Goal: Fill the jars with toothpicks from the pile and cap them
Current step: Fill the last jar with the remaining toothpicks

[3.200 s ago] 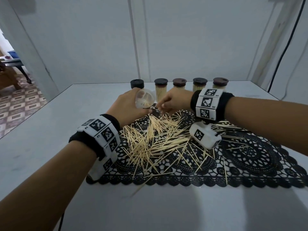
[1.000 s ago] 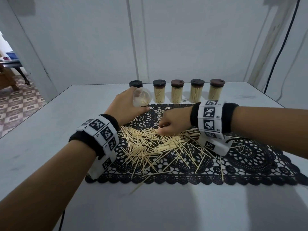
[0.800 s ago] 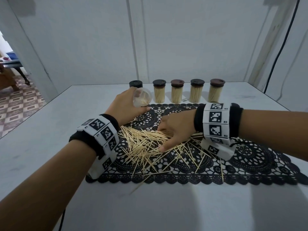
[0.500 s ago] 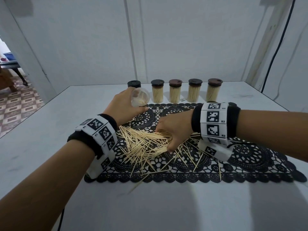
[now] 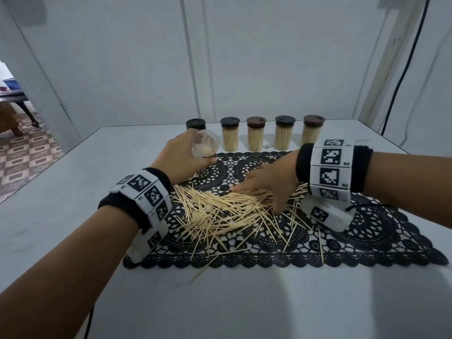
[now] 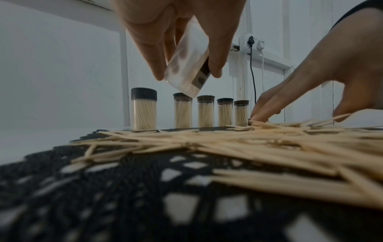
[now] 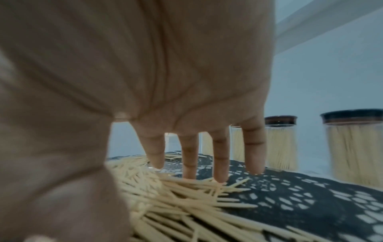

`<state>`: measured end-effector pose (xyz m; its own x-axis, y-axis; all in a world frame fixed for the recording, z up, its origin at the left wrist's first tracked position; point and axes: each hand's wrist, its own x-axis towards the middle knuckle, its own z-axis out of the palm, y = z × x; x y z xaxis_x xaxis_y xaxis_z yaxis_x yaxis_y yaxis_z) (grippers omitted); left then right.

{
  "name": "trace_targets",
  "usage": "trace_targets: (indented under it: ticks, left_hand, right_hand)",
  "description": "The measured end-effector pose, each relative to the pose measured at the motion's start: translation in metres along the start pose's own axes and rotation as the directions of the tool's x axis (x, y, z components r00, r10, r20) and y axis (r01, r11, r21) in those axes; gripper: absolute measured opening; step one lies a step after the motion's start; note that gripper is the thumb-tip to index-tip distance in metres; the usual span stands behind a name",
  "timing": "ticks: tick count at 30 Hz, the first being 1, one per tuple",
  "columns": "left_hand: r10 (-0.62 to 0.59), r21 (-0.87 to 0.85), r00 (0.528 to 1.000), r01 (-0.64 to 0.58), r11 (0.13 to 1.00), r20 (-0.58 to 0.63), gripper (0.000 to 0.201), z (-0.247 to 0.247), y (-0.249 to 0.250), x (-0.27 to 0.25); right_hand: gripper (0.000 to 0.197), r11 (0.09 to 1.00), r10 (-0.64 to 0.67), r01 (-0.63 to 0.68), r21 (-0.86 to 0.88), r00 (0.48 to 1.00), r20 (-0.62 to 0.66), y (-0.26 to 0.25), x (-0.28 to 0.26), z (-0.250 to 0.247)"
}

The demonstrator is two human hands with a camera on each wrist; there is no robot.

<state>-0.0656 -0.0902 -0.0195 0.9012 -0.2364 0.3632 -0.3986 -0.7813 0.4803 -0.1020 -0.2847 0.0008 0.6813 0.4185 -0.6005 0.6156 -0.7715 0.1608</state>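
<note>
Since a second ago the right hand point(image 5: 266, 184) has been spread open over the loose pile of light, stiff wooden toothpicks point(image 5: 220, 211), best pinched mid-length; the clear plastic jar point(image 5: 205, 144) is gripped, tilted, by the left hand point(image 5: 181, 157).

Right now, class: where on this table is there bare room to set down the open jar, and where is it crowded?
Free: bare table left of the doily, its near strip, and the doily's right end. Crowded: the back row of capped jars and the toothpick pile, where the right hand rests.

Head view high, facing forward-down; wrist views near mat level, probably; all share toothpick pile point(image 5: 225, 211).
</note>
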Motion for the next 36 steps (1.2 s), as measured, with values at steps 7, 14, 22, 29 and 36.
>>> trace_targets:
  ticks: [7, 14, 22, 29, 36]
  left_hand:
    - [0.003, 0.002, 1.000, -0.003, 1.000, -0.008, 0.054, -0.001, 0.000, 0.000]
    - [0.001, 0.008, 1.000, -0.001, 1.000, -0.002, 0.054, -0.001, 0.001, -0.001]
    - [0.006, 0.000, 1.000, -0.006, 1.000, -0.007, 0.052, -0.001, 0.000, -0.001]
    - [0.003, 0.007, 1.000, -0.003, 1.000, 0.004, 0.054, 0.000, 0.000, 0.000]
    - [-0.002, -0.006, 1.000, 0.002, 1.000, 0.001, 0.054, 0.000, 0.000, 0.000]
  right_hand:
    - [0.079, 0.998, -0.003, -0.006, -0.057, 0.986, -0.165, -0.016, 0.012, 0.007]
    - [0.056, 1.000, -0.017, 0.017, -0.002, 0.960, -0.279, -0.018, 0.017, 0.009]
    - [0.018, 0.998, -0.053, 0.045, -0.035, 0.955, -0.293, -0.027, 0.012, 0.002]
    - [0.032, 0.996, -0.039, 0.014, -0.084, 0.951, -0.308, -0.032, 0.012, 0.003]
    - [0.018, 0.988, -0.095, 0.055, -0.147, 0.956, -0.278, -0.038, 0.011, 0.003]
